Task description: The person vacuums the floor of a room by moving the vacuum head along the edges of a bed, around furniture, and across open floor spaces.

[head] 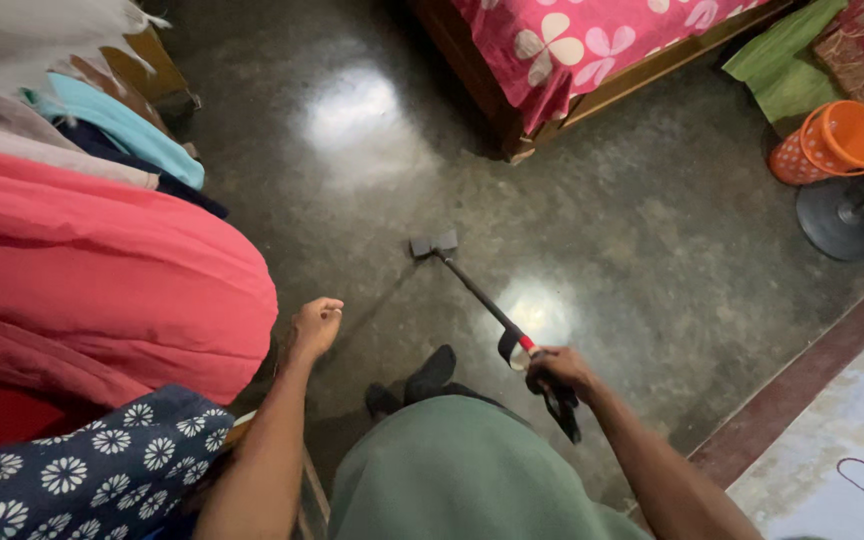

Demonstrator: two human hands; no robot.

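Your right hand (559,368) has its grip wrapped tight around the black handle of a long reach-grabber tool (492,310), a slim dark rod with a red band just ahead of your fingers and a short strap loop hanging beside it. The rod slants forward and to the left across the floor (652,240), ending in a pair of flat grey pads (434,244) that sit at or just above the floor; you cannot tell which. Whether those pads are parted or pressed together is hard to read; they look close side by side.

Your left hand (316,325) holds nothing. Its grip is curled into a loose fist, raised beside a rounded heap of soft pink-red cloth (122,290) and near to it, perhaps brushing it.

The floor is polished dark stone with a mottled grain, glossy enough to throw two bright patches of light. Below the pink heap lies navy fabric printed with white daisies (102,470); above it are folded cloths in turquoise (122,125), grey and white. Ahead stands a wooden bed frame under a magenta sheet with pale flowers (592,40). To the right, an orange perforated plastic basket (832,140) lies tipped near the round dark base of a stand (837,215). Your lap is covered in smooth green cloth (462,470).
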